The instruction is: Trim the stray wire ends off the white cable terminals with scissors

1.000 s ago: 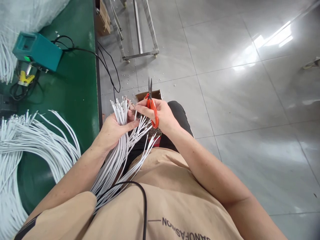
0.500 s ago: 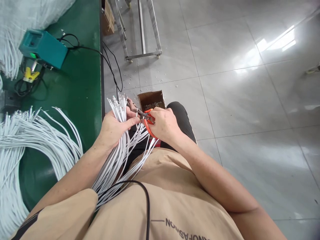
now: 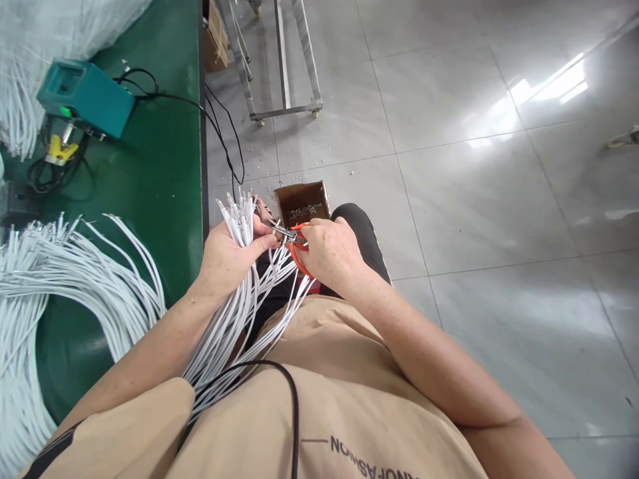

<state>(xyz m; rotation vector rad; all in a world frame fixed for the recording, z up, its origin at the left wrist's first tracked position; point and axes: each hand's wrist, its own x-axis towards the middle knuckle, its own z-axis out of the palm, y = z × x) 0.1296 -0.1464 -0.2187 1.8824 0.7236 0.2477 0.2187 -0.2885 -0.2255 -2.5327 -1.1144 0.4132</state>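
My left hand (image 3: 224, 259) is closed around a bundle of white cables (image 3: 234, 313), whose tips stick up above the fingers. Between its thumb and fingers one cable end is pinched apart from the bundle, toward the right. My right hand (image 3: 332, 249) grips a pair of scissors (image 3: 302, 249) with orange-red handles. Their metal blades point left and lie at the pinched cable end, close to my left thumb. Whether the blades touch the cable I cannot tell. The bundle runs down across my lap.
An open cardboard box (image 3: 303, 199) with small scraps inside stands below my hands. On the green table (image 3: 164, 166) at left lie more white cables (image 3: 100, 286) and a teal device (image 3: 84, 96) with a black cord. A metal frame (image 3: 284, 60) stands on the floor beyond.
The scissors' blades have shifted and turned slightly at the pinched cable end. Both hands stay nearly in place, still holding the bundle and the scissors.
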